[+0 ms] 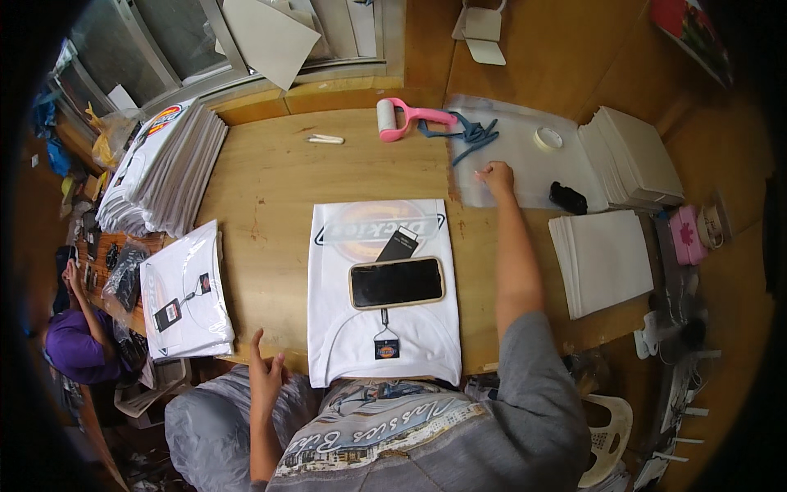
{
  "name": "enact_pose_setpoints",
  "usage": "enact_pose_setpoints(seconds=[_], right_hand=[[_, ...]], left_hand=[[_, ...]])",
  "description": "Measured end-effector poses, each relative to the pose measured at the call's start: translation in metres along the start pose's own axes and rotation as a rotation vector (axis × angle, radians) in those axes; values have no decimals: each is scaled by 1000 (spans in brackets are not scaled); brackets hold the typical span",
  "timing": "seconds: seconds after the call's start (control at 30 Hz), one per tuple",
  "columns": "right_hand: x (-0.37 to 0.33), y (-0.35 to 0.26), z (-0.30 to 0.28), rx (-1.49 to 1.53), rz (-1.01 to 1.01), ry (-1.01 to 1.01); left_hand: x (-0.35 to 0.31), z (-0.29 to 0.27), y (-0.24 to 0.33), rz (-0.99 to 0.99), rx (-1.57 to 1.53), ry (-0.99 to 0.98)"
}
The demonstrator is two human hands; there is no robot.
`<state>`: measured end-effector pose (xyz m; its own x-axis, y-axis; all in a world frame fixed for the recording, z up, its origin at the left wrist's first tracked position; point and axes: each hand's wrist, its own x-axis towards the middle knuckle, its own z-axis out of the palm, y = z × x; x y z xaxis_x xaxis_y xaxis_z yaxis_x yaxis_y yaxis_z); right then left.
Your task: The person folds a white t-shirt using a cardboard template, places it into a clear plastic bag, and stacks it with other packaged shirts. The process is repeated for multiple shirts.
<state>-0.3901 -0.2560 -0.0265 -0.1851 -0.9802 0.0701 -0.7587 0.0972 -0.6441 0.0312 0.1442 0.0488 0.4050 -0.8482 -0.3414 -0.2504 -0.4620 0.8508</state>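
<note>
A folded white T-shirt (328, 287) with a printed chest lies in front of me, its neckline toward my body. On it rest a phone (397, 283) with a dark screen and a black hang tag (398, 246), partly covered by the phone. My right hand (497, 177) is reached out over the left part of the clear plastic bags (525, 131), fingers curled into a pinch; whatever is between the fingertips is too small to make out. Beside the table's near edge, left of the shirt, my left hand (267, 373) hangs with fingers apart, holding nothing.
Bagged shirts (193, 303) and a tall shirt stack (168, 172) stand left. A pink lint roller (410, 120), blue cloth strips (471, 134), tape roll (548, 138) and black object (567, 198) lie toward the back. White sheets (602, 262) sit right; a person in purple (82, 336) is far left.
</note>
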Motion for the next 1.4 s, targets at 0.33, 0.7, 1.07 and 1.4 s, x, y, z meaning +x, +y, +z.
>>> enact_pose_setpoints(seconds=[0.33, 0.7, 1.07, 1.4], right_hand=[[17, 7, 12, 52, -144, -101], [63, -65, -199, 1097, -81, 849], [-195, -228, -86, 402, -786, -48], [-154, -243, -143, 705, -865, -391]], left_hand=[[4, 15, 7, 0, -79, -50], [18, 15, 42, 222, -112, -144], [59, 163, 203, 582, -838, -447], [80, 93, 225, 529, -464, -590]])
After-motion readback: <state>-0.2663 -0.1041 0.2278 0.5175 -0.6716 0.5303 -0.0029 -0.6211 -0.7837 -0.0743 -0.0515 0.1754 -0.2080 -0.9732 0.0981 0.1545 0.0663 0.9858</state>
